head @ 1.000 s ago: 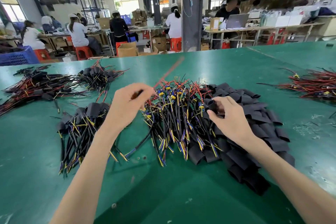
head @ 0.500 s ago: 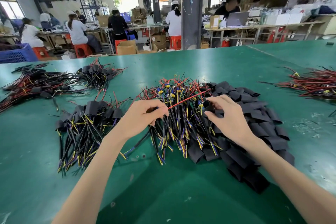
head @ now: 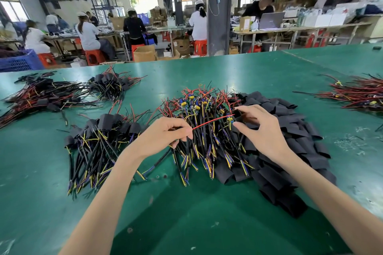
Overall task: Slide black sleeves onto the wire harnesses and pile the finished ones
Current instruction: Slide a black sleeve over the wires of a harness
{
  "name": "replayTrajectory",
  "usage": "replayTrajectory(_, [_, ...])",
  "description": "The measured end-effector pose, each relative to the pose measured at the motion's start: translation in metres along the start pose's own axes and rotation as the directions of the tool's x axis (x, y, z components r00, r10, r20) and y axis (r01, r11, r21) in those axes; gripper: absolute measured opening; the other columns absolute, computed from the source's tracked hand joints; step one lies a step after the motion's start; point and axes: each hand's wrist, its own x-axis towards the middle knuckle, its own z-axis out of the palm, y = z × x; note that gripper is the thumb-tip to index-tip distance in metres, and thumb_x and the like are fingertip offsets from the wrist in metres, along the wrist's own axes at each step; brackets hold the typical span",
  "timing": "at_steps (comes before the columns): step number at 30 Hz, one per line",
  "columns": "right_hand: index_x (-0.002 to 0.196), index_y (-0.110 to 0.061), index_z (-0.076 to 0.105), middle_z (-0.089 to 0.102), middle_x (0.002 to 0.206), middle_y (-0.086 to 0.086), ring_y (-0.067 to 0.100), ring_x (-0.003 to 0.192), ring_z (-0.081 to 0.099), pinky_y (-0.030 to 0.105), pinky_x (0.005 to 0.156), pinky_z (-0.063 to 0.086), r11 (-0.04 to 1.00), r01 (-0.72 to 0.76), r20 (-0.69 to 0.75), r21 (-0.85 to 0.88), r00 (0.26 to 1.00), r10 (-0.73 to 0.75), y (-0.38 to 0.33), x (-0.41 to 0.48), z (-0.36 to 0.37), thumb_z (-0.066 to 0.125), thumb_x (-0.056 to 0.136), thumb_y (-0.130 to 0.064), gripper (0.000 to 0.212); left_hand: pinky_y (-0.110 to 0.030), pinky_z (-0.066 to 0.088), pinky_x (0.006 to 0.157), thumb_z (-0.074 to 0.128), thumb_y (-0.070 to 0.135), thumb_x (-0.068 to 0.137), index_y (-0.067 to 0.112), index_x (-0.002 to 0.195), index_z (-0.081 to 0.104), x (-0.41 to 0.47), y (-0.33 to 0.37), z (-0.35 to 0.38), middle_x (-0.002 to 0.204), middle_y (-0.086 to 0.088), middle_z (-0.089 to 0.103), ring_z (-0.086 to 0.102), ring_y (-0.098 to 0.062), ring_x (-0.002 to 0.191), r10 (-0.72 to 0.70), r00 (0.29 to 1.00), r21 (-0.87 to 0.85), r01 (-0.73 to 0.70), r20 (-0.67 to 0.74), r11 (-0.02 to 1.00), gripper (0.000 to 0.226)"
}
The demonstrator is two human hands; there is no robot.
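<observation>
red wire pile (head: 359, 95) cropped right, blue crate (head: 19, 62) cropped left

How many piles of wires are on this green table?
5: far-left pile, back-left pile, near-left pile, centre pile, far-right pile. More may lie outside the view.

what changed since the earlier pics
The left hand came down, swinging the red wire it pinches over until its tip reached the black sleeve that the right hand holds. The right hand barely moved; the piles stayed put.

Single head-worn wide-angle view, forward-down, close over table (head: 37, 161).
</observation>
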Motion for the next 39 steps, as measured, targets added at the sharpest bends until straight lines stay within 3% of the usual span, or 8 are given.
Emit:
replayTrajectory(9, [0.113,-0.013,0.066,0.060,0.109,-0.005,0.012,0.102,0.059,0.027,0.097,0.045,0.999,0.023,0.040,0.045,0.999,-0.025,-0.003,-0.002,-0.002,0.071,0.081,-0.004,0.033,-0.013,0.037,0.055,0.061,0.021,0.091,0.019,0.077,0.071,-0.001,0.000,0.001,0.067,0.010,0.062,0.049,-0.011,0.051,-0.030,0.999,0.118,0.034,-0.040,0.992,0.017])
replayTrajectory(13, [0.110,-0.009,0.068,0.061,0.106,0.003,0.021,0.100,0.058,0.030,0.095,0.043,0.977,0.165,0.010,-0.137,0.986,-0.166,0.001,-0.001,0.000,0.074,0.078,-0.003,0.034,-0.012,0.038,0.055,0.066,0.020,0.088,0.024,0.082,0.070,0.000,0.001,0.006,0.066,0.013,0.059,0.047,-0.004,0.054,0.020,0.994,0.156,-0.004,-0.104,0.988,0.008])
replayTrajectory(16, [0.108,-0.006,0.069,0.062,0.101,0.008,0.030,0.094,0.057,0.041,0.088,0.043,0.901,0.301,0.058,-0.311,0.953,-0.298,0.005,-0.002,0.005,0.076,0.074,-0.002,0.036,-0.025,0.043,0.071,0.072,0.026,0.082,0.027,0.094,0.065,0.003,0.000,0.013,0.080,0.003,0.064,0.050,-0.004,0.061,0.044,0.986,0.228,-0.006,-0.162,0.974,0.014])
replayTrajectory(19, [0.109,-0.008,0.068,0.062,0.100,0.007,0.025,0.099,0.052,0.037,0.090,0.038,0.835,0.378,0.099,-0.400,0.923,-0.371,0.008,-0.003,0.010,0.077,0.073,-0.003,0.038,-0.012,0.038,0.073,0.077,0.033,0.075,0.034,0.097,0.060,0.002,0.002,0.019,0.089,0.010,0.064,0.052,0.005,0.070,0.019,0.982,0.271,0.032,-0.186,0.962,0.029])
replayTrajectory(23, [0.107,-0.008,0.069,0.062,0.098,0.007,0.024,0.103,0.048,0.034,0.094,0.033,0.775,0.436,0.112,-0.457,0.893,-0.437,0.005,-0.005,0.012,0.078,0.071,-0.006,0.037,-0.011,0.042,0.074,0.077,0.013,0.077,0.024,0.106,0.059,0.002,0.006,0.026,0.096,0.008,0.065,0.060,-0.011,0.082,0.050,0.989,0.226,-0.018,-0.139,0.974,0.037])
replayTrajectory(27, [0.112,-0.006,0.067,0.061,0.100,0.010,0.030,0.097,0.055,0.037,0.089,0.041,0.821,0.423,0.170,-0.385,0.906,-0.387,-0.002,-0.008,0.014,0.076,0.074,-0.005,0.039,-0.031,0.054,0.061,0.067,0.006,0.085,0.012,0.102,0.060,0.001,0.011,0.035,0.084,0.003,0.062,0.062,-0.017,0.053,0.013,0.989,0.087,-0.001,-0.145,0.996,0.019])
replayTrajectory(33, [0.114,-0.005,0.065,0.061,0.101,0.011,0.032,0.092,0.059,0.041,0.082,0.050,0.839,0.425,0.192,-0.340,0.905,-0.380,-0.012,-0.013,0.017,0.076,0.076,-0.006,0.039,-0.020,0.049,0.052,0.070,0.010,0.084,0.016,0.100,0.064,0.002,0.013,0.043,0.081,-0.004,0.060,0.059,-0.018,0.046,-0.024,0.983,0.017,0.027,-0.180,0.999,0.018])
replayTrajectory(39, [0.120,-0.004,0.062,0.060,0.108,0.008,0.025,0.102,0.055,0.030,0.092,0.042,0.879,0.392,0.169,-0.270,0.919,-0.358,-0.014,-0.017,0.021,0.074,0.077,-0.004,0.044,-0.017,0.046,0.044,0.071,0.006,0.082,0.023,0.089,0.063,0.004,0.015,0.048,0.085,-0.016,0.064,0.051,-0.006,0.043,-0.043,0.980,-0.052,0.033,-0.195,0.998,0.020])
